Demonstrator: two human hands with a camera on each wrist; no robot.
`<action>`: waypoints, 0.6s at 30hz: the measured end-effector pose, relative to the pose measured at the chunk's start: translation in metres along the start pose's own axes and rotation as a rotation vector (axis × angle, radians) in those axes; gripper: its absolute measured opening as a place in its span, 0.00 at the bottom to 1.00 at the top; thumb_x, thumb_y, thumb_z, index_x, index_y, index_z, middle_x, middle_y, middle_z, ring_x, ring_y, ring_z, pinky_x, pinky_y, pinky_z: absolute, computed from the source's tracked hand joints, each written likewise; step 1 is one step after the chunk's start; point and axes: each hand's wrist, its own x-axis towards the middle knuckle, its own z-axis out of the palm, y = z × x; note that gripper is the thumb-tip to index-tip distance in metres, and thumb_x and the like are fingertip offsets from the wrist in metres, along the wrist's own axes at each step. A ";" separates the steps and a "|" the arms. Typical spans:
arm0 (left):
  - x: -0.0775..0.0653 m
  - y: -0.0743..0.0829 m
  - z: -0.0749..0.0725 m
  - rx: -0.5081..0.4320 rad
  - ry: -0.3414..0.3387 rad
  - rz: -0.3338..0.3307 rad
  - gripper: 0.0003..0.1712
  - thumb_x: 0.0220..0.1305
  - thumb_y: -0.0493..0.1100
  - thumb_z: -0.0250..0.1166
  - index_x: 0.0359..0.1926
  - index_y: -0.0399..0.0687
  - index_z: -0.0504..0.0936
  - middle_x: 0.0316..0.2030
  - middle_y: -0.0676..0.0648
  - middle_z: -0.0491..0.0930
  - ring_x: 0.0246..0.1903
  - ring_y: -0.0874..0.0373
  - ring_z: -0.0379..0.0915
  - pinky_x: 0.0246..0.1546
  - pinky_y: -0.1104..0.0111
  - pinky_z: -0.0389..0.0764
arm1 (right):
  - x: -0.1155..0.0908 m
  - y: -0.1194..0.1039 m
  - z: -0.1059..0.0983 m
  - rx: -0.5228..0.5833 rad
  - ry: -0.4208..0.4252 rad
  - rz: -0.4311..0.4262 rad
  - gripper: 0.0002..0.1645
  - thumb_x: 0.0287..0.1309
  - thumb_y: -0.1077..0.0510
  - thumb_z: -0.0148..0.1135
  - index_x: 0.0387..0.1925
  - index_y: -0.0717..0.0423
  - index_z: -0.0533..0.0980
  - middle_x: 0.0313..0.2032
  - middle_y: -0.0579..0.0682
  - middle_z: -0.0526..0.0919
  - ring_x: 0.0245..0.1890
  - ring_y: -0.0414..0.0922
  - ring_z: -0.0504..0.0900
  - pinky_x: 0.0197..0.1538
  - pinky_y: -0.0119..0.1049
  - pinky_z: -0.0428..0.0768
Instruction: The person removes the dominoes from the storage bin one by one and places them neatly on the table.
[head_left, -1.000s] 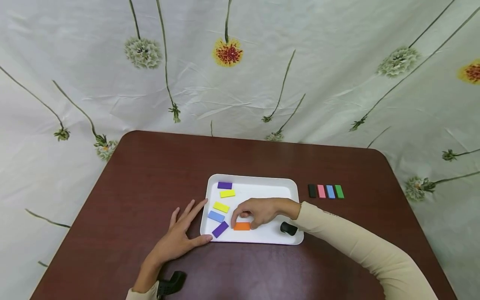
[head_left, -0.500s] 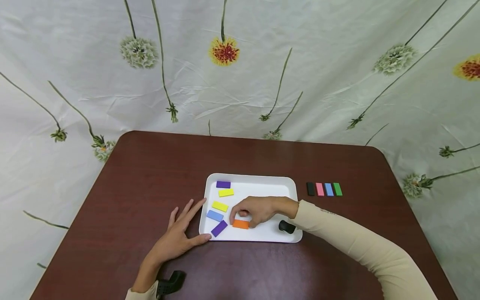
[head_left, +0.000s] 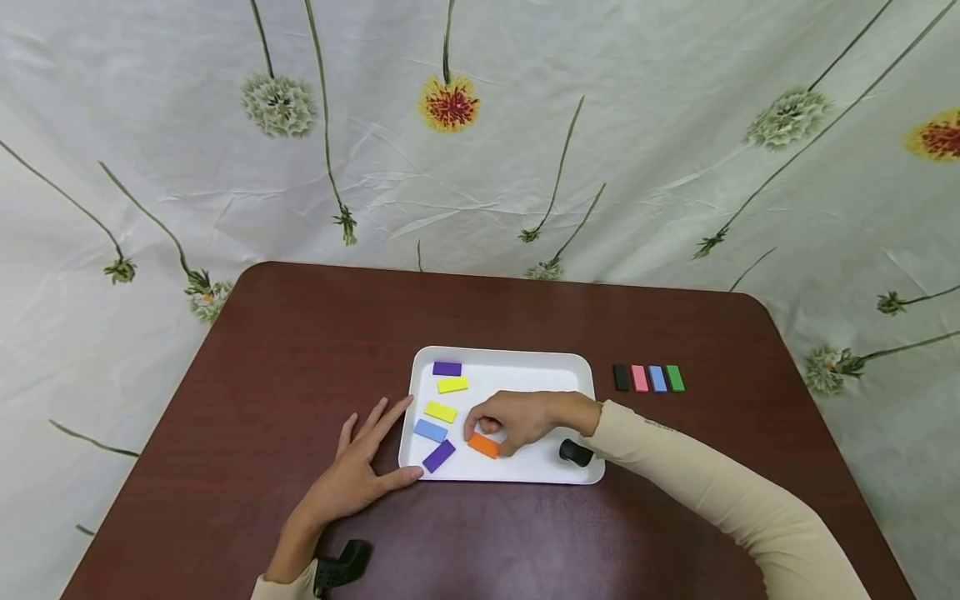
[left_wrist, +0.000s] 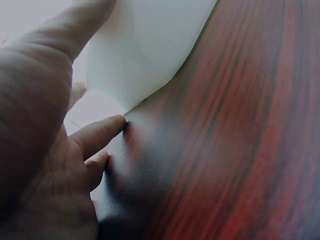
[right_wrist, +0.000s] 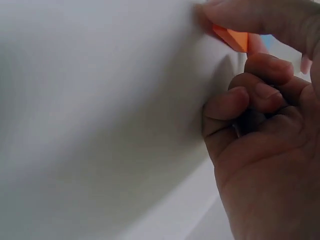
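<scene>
Between thumb and index finger, my right hand (head_left: 521, 417) pinches an orange block (head_left: 483, 445) by its ends, close over the white tray (head_left: 525, 360). The right wrist view has the same orange block (right_wrist: 234, 38) under the thumb, with the other fingers curled. My left hand (head_left: 356, 475) has its fingers spread and straight, thumb and index fingertip at the tray's left edge. Left of the orange block lie a purple block (head_left: 438, 457), a blue block (head_left: 431, 431) and a yellow block (head_left: 440, 412). Farther back are another yellow block (head_left: 452, 385) and another purple block (head_left: 447, 368).
Right of the tray, on the brown table (head_left: 345, 325), stand a black block (head_left: 622, 377), a pink block (head_left: 640, 379), a blue block (head_left: 657, 379) and a green block (head_left: 676, 378) in a row. A flowered cloth (head_left: 480, 192) hangs behind the table.
The orange block has turned in my right hand, from nearly level across the tray to slanting, its right end nearer me. My left hand stays at the tray's edge.
</scene>
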 end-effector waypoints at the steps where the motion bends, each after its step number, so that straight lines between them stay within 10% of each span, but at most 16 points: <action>1: 0.000 0.000 0.000 -0.002 0.000 0.000 0.55 0.56 0.59 0.74 0.79 0.68 0.52 0.76 0.45 0.58 0.78 0.39 0.39 0.69 0.37 0.29 | -0.001 0.000 -0.001 0.000 0.004 0.002 0.25 0.49 0.72 0.68 0.50 0.53 0.78 0.24 0.41 0.61 0.27 0.32 0.62 0.38 0.24 0.63; 18: -0.001 0.000 -0.001 -0.013 -0.013 -0.010 0.54 0.57 0.60 0.73 0.78 0.72 0.52 0.76 0.44 0.58 0.78 0.39 0.38 0.69 0.37 0.28 | -0.040 0.009 -0.026 0.010 0.159 0.031 0.22 0.54 0.65 0.70 0.51 0.49 0.77 0.26 0.46 0.63 0.28 0.34 0.61 0.36 0.28 0.63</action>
